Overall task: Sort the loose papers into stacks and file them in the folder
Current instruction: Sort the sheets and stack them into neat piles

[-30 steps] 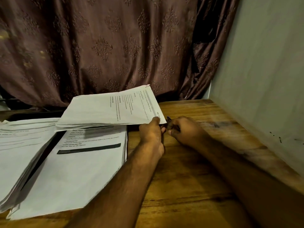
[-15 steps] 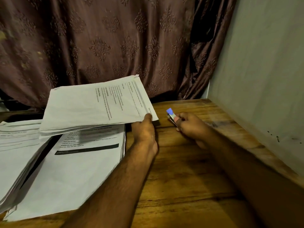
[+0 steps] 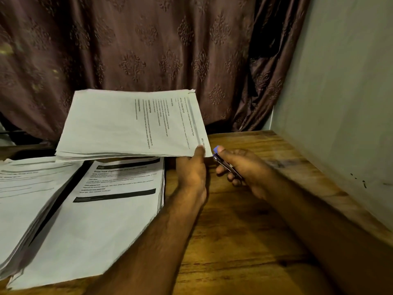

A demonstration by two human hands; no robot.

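My left hand [image 3: 192, 173] pinches the near right corner of a thick bundle of printed papers [image 3: 131, 124], thumb on top, and holds it lifted and tilted above the table. Just to the right of that corner, my right hand [image 3: 240, 169] grips a small stapler [image 3: 223, 161] with a blue tip and a metal body. The stapler's tip sits close to the bundle's corner; I cannot tell whether it touches. Under the bundle lies a second stack of papers [image 3: 102, 209] with a black bar printed across it. A third stack [image 3: 27, 199] lies at the far left.
The wooden table [image 3: 244, 241] meets a plain grey wall [image 3: 340, 103] on the right. A dark patterned curtain [image 3: 138, 50] hangs behind the table. A dark strip [image 3: 57, 201] shows between the two lying stacks.
My left hand has raised the bundle higher and tilted it more upright. My right hand has picked up the stapler and now holds it beside the bundle's corner.
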